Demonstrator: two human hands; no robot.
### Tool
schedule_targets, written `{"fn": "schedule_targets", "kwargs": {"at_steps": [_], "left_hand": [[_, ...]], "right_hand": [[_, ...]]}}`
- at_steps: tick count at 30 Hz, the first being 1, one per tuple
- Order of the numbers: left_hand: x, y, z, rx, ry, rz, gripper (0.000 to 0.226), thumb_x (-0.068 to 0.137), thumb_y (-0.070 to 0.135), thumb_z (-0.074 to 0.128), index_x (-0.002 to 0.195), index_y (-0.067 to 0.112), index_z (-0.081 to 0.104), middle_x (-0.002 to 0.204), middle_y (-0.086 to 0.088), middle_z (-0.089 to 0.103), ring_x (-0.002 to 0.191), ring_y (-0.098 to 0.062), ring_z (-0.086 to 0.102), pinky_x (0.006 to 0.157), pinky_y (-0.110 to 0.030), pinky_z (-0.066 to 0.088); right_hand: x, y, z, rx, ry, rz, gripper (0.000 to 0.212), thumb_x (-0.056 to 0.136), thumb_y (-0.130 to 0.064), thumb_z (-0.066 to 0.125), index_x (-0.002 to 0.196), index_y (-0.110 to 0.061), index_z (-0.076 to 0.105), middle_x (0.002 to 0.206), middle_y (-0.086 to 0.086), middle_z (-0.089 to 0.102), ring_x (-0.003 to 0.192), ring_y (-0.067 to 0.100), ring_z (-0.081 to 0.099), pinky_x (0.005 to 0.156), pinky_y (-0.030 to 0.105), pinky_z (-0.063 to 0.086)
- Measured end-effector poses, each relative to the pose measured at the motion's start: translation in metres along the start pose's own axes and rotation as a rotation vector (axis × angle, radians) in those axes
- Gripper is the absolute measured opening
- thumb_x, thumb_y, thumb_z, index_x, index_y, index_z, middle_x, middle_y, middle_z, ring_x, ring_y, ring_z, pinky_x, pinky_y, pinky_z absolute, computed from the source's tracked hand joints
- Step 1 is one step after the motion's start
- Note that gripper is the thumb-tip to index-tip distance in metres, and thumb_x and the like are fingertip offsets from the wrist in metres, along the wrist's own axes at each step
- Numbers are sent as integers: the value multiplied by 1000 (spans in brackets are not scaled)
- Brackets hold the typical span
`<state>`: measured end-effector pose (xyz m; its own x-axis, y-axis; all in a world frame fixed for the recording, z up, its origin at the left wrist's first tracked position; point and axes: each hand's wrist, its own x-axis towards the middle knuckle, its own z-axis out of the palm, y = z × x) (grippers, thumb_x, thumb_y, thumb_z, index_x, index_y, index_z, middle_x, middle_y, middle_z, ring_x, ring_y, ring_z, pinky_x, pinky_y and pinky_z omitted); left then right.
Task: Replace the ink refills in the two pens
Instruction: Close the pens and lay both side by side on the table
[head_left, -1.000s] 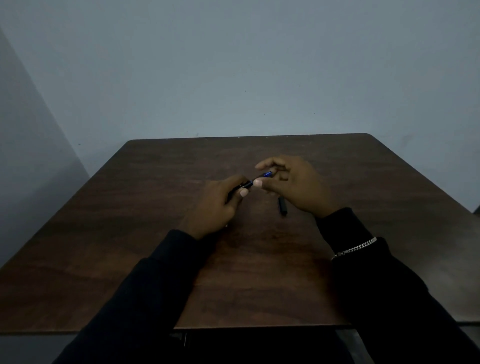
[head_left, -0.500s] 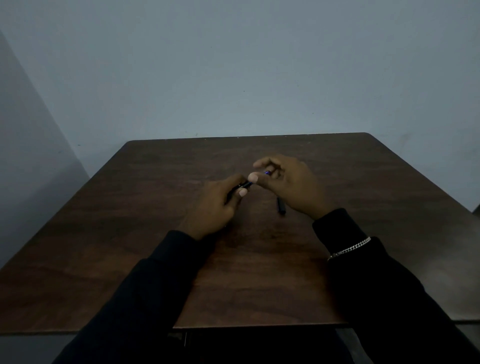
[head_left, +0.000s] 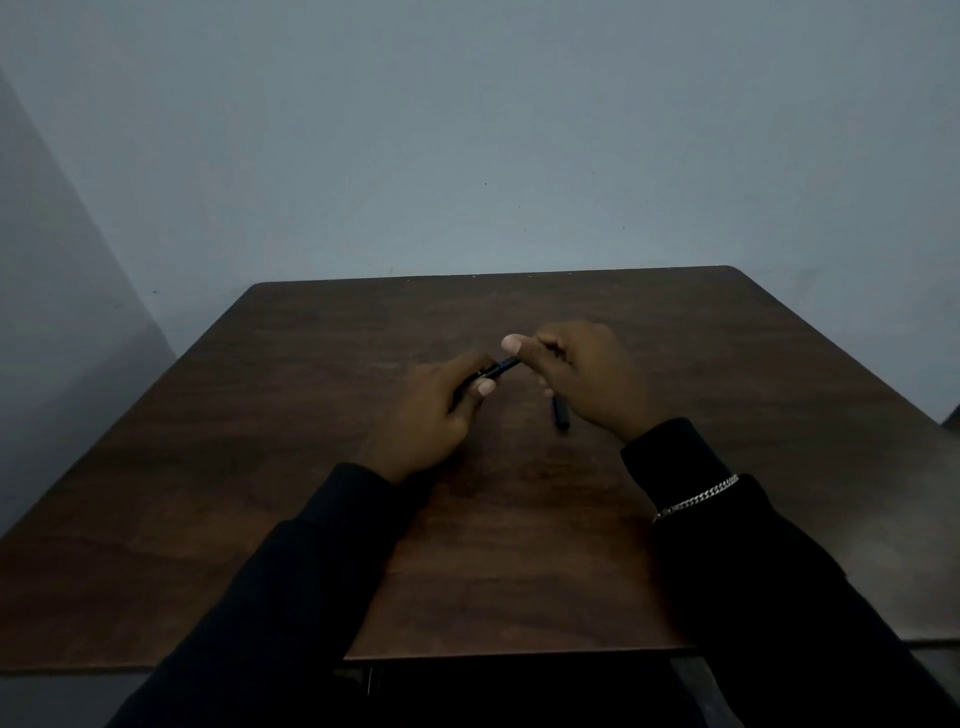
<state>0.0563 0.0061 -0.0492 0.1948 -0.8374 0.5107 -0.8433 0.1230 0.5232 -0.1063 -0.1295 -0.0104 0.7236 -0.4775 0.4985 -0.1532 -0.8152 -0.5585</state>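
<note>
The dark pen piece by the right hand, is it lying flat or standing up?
Lying flat: the dark pen piece rests lengthwise on the table, far end behind the right hand.

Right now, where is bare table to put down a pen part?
The table is bare along its far edge, left of the left hand and right of the right hand. Crowded: centre, around the held pen and black piece.

Left hand (head_left: 431, 410) and right hand (head_left: 587, 379) close together, curled grip on pen (head_left: 501, 367)

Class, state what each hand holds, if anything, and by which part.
Both hold one blue pen: the left hand grips its left end, the right hand pinches its right end.
</note>
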Motion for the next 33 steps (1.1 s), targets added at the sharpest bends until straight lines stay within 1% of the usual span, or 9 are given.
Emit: {"fn": "schedule_targets", "kwargs": {"at_steps": [4,7,8,14,17,21,24,28,33], "left_hand": [[2,-2,0,8,27,-12,24,106,30,51,109,15,69,80,-2,68,72,-21,64,68,-50,52],[1,-1,0,9,24,11,21,106,29,52,106,16,68,76,-1,67,68,-22,64,65,-50,52],[1,-1,0,13,19,15,22,106,30,51,106,16,69,76,0,66,68,-21,63,65,-49,52],[0,2,1,19,-20,18,27,108,34,50,116,16,69,80,-1,68,69,-16,63,65,-46,53],[0,2,1,-4,-3,7,25,108,32,51,110,15,68,77,-2,67,68,-19,63,64,-44,51],[2,0,2,-13,9,-25,18,108,22,54,107,12,69,79,-4,67,70,-16,60,66,-35,46],[2,0,2,3,-4,-17,14,109,19,56,108,14,69,79,-1,67,70,-15,60,62,-30,43],[0,2,1,24,21,17,18,110,23,55,110,13,71,80,0,69,67,-18,62,58,-33,45],[0,3,1,76,82,51,18,107,20,57,111,13,74,80,0,71,65,-17,63,57,-40,51]], "right_hand": [[3,2,-2,118,17,33,16,90,-39,76,97,-25,73,85,-7,70,74,8,65,68,20,54],[3,3,-1,115,-10,34,7,90,-24,77,94,-20,75,79,-8,72,70,8,69,66,25,58],[3,3,-1,101,-12,32,7,91,-25,76,91,-18,74,75,-7,72,66,8,69,65,29,59],[-1,-3,1,-20,5,31,60,104,-49,49,69,-2,63,63,7,67,55,19,67,62,43,57],[0,-3,-1,70,24,58,58,102,-53,48,76,-5,68,68,6,71,60,16,70,65,42,60],[2,1,-4,140,-16,53,12,92,-29,74,99,-20,76,82,-6,73,74,11,70,69,26,58],[2,5,-1,56,-29,7,4,91,-25,74,93,-22,76,77,-9,70,69,9,65,64,26,52],[1,7,1,-59,-32,-84,34,100,-40,60,81,-13,68,69,2,62,63,16,58,59,40,48],[-2,0,-4,-49,-68,-114,50,106,-36,52,63,-12,44,57,-1,37,50,10,34,53,38,32]]}}
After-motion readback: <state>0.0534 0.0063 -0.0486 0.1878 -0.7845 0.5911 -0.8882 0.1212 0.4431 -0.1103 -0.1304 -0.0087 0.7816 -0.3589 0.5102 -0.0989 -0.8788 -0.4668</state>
